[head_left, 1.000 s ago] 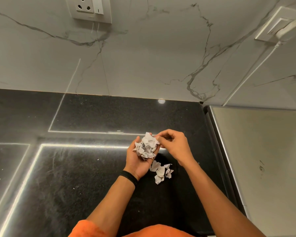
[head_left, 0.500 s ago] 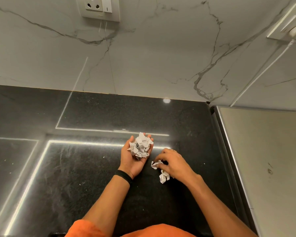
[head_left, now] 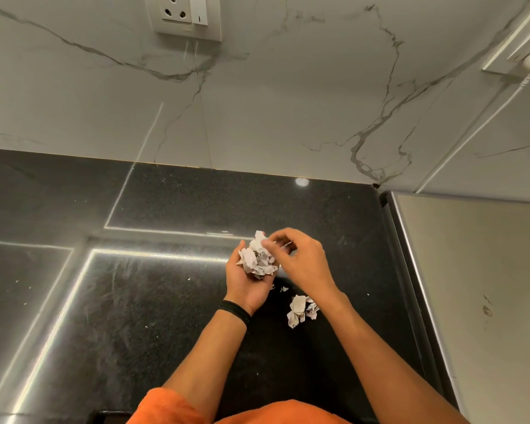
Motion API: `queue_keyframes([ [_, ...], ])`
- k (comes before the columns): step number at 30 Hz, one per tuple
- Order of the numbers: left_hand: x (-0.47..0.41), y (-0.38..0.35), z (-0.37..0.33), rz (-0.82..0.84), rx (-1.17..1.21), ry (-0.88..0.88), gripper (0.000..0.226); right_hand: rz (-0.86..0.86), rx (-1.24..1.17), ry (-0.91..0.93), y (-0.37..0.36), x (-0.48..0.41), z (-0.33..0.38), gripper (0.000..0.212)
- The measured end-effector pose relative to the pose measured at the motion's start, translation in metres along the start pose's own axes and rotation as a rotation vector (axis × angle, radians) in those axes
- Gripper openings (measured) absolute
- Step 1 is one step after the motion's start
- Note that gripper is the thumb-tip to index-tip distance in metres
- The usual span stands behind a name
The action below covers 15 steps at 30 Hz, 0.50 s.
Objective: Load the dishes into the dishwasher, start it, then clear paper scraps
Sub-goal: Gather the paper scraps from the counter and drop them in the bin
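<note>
Head view: scrap pickup, wad close to overfull

Left hand (head_left: 251, 289) is cupped palm-up, well left of the steel panel (head_left: 471, 301), gripping a wad of paper scraps (head_left: 257, 260) heaped above the fingers. Right hand (head_left: 303, 264) sits between wad and panel, fingers curled at the wad's top. It is blurred, so I cannot tell if a scrap is pinched or let go. Loose scraps (head_left: 300, 310) and one fleck (head_left: 283, 289) lie on the desk (head_left: 166, 301), nearer the panel than the wad.

Risks:
- Pressing more into the heaped wad may spill pieces.
- The fleck is small and easily missed.
- A careless sweep could push scraps into the gap beside the panel.
</note>
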<state>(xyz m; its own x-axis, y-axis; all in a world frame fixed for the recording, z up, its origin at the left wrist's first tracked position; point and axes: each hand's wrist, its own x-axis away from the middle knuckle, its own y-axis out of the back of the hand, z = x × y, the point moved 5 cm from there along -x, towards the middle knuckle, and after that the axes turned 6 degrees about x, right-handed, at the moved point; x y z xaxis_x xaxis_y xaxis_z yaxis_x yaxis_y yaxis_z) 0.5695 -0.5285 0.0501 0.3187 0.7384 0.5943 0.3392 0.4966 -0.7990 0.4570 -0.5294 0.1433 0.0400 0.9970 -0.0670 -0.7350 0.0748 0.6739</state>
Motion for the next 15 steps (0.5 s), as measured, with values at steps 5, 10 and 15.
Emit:
queue_keyframes([
  [5, -0.003, 0.010, -0.026, 0.004, 0.117, -0.048, 0.052, 0.172, 0.195, -0.038, -0.005, 0.019, -0.047, 0.019],
  [10, -0.005, 0.015, -0.040, 0.020, 0.125, -0.074, 0.053, 0.402, 0.453, 0.173, -0.031, 0.037, -0.060, 0.023],
  [15, -0.002, 0.017, -0.043, 0.017, 0.125, -0.088, 0.053, 0.305, 0.362, 0.110, -0.030, 0.039, -0.060, 0.020],
])
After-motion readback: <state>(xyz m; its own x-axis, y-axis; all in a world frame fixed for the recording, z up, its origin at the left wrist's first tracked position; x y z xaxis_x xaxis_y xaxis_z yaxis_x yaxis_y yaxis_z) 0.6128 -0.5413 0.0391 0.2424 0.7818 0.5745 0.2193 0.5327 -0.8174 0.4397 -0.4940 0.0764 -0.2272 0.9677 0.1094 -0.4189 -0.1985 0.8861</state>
